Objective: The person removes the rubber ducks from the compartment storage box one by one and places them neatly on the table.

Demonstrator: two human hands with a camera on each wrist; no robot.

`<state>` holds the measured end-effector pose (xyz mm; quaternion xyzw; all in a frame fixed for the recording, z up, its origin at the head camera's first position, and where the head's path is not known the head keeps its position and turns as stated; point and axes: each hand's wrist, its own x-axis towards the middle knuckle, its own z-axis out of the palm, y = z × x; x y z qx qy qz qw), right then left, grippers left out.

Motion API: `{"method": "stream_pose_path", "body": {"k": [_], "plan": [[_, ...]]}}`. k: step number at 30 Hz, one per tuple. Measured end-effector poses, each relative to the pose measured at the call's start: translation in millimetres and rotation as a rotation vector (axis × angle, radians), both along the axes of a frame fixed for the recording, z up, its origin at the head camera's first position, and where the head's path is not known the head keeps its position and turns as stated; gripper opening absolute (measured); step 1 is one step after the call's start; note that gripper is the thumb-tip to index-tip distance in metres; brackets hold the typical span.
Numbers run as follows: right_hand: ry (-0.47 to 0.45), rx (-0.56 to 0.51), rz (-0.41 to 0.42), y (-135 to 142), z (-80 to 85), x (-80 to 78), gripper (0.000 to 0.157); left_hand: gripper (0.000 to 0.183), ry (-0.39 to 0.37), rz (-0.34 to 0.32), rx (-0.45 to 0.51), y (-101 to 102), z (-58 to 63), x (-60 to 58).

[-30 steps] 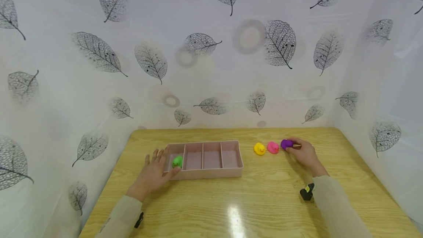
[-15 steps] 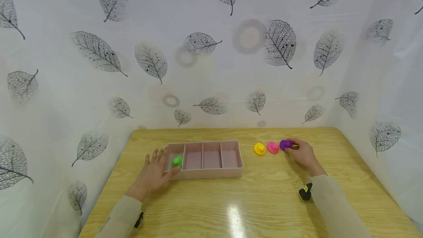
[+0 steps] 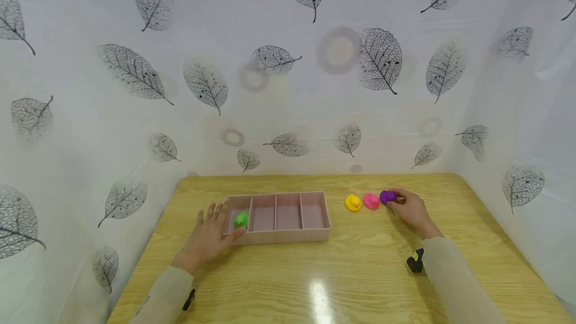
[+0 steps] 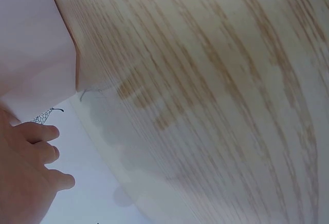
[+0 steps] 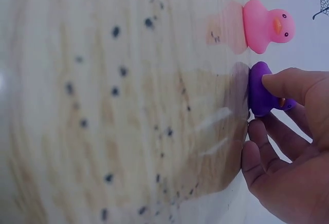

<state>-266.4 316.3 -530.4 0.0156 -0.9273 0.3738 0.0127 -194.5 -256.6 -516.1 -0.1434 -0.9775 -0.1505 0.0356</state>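
The purple duck (image 3: pixel 388 197) is at the right-hand end of a short row of toy ducks near the back of the table (image 3: pixel 274 284), its base down at the wood-grained top. The right hand (image 3: pixel 411 210) has hold of it: in the right wrist view the thumb presses on the body from one side, fingers come round from the other, and the remaining fingers lie bent beside it. Just beside the purple duck is the pink duck (image 3: pixel 371 201), apart from it by a narrow gap, and just left of that is the yellow duck (image 3: pixel 353 203); both stand upright. Further left lies the pale pink tray (image 3: pixel 279 237), split by three dividers into four compartments in a line, with the green duck (image 3: pixel 241 220) in the leftmost one. The left hand (image 3: pixel 208 240) is at the tray's left end, open and spread, gripping nothing, with its thumb along the front left rim near the green duck and its other fingers reaching along the end wall. Each forearm wears a beige sleeve (image 3: pixel 456 279), with a small black device (image 3: pixel 415 261) near the right cuff and a partly hidden one by the left. Around the table hangs a whitish sheet (image 3: pixel 288 99) printed with dark skeleton leaves and faint rings.
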Motion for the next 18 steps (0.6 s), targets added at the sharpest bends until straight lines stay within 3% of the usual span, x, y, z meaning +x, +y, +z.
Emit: {"method": "stream_pose_path", "body": {"k": [10,18], "plan": [[-0.008,-0.001,0.0,3,-2.2,0.6,0.055,0.095,0.009,0.002,-0.013,-1,-2.4,-0.6],[-0.026,-0.013,0.007,2,17.7,4.1,0.064,0.095,0.01,0.003,-0.015,-2,-2.4,-1.1]]}}
